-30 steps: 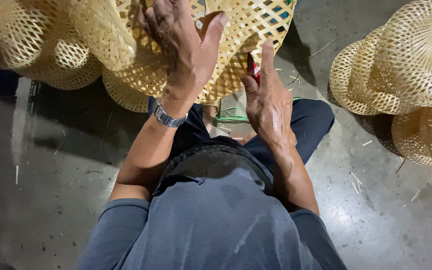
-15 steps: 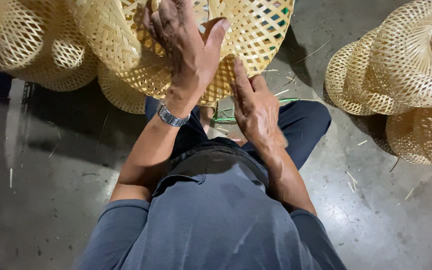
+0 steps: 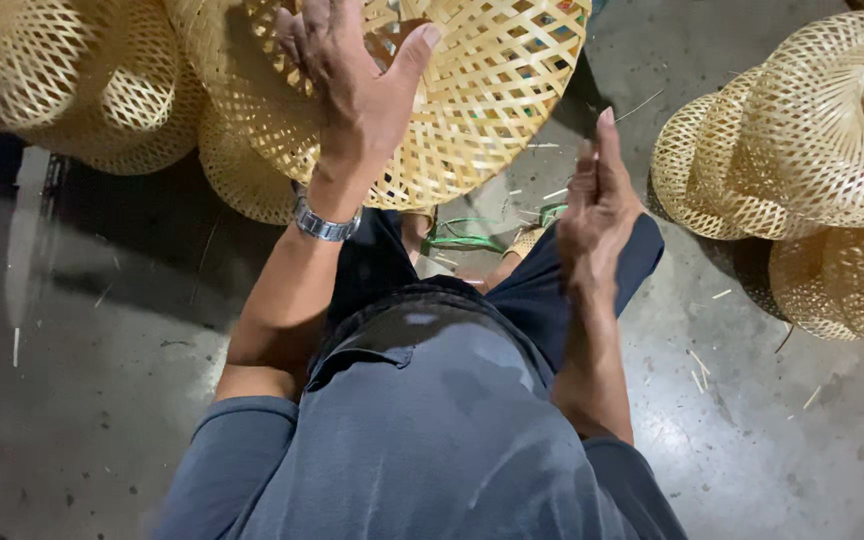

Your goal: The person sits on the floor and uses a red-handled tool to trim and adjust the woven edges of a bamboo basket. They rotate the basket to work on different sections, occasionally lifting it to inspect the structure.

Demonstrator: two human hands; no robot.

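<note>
From the head view, the person's left hand grips a woven bamboo basket, fingers curled over its rim and thumb spread against the open weave. The basket is held up above the person's lap. The right hand hovers just right of the basket, fingers straight and together, holding nothing and touching nothing. A wristwatch sits below the basket. More woven baskets are stacked on the floor, well right of it.

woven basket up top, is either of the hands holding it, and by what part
The left hand grips the woven basket by its latticed side wall. The right hand is open, apart from it, holding nothing.
</note>
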